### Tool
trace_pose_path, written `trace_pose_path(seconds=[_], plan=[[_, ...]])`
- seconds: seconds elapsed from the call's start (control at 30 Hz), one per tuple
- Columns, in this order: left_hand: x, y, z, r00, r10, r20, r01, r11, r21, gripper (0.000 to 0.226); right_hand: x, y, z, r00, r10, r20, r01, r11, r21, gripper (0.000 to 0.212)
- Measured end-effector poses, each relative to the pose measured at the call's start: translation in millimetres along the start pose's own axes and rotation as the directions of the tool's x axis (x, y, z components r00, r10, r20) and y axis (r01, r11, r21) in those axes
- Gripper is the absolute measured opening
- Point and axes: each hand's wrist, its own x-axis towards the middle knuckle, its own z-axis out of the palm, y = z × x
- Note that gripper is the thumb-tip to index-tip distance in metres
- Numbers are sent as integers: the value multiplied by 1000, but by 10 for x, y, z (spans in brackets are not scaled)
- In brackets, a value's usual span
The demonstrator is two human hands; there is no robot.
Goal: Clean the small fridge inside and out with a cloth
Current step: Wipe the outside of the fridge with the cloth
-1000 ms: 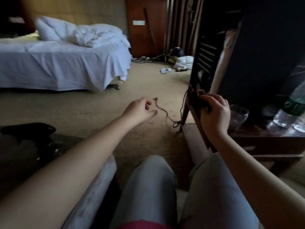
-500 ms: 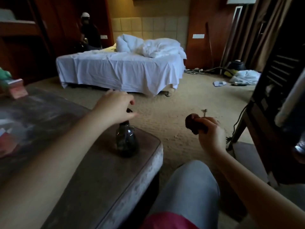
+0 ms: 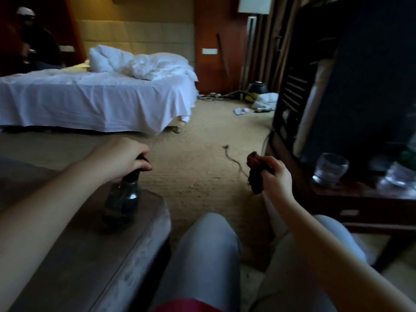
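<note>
Two hands in view, both holding sth. L hand is curled over the top of a dark spray bottle, fingers wrapped round its head. That bottle stands upright on a padded bench directly under the hand. R hand grips a dark bunched cloth, which sticks out up and left of the fist, in the air above the carpet. To the right of and beyond the R hand is the small fridge, a dark box apart from both hands, w/ a grille on the side nearer the R hand. It sits on a low wooden stand. Also on the stand, right of the R hand: a clear glass, then further right a plastic water bottle, blurred. A thin cord lies on the carpet betw. the hands, nearer the R one. Well beyond the L hand: a bed w/ white sheets & rumpled duvet. Knees in grey trousers sit below both hands.
</note>
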Motion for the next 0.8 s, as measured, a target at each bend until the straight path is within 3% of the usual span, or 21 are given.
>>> trace_pose_path(seconds=[0.23,0.43,0.57,0.67,0.8], plan=[[802,1191,141,963,248,-107,-257,963,-77,32,218,430,-1264,980,76,-186,-134,936,-326,36],[1446,2210,333,887,444,-126,-460,872,-168,23,312,636,-2080,939,164,-303,-314,766,-561,43],[1818,2620,393,854,495,-159,-518,833,-192,26,542,737,-2199,925,219,-310,-375,651,-659,26],[2033,2806,406,828,526,-196,-559,806,-197,26,754,817,-2171,892,324,-315,-449,554,-701,26],[2204,2914,515,828,528,-191,-560,800,-217,30,925,984,-2028,886,385,-259,-443,539,-717,29]])
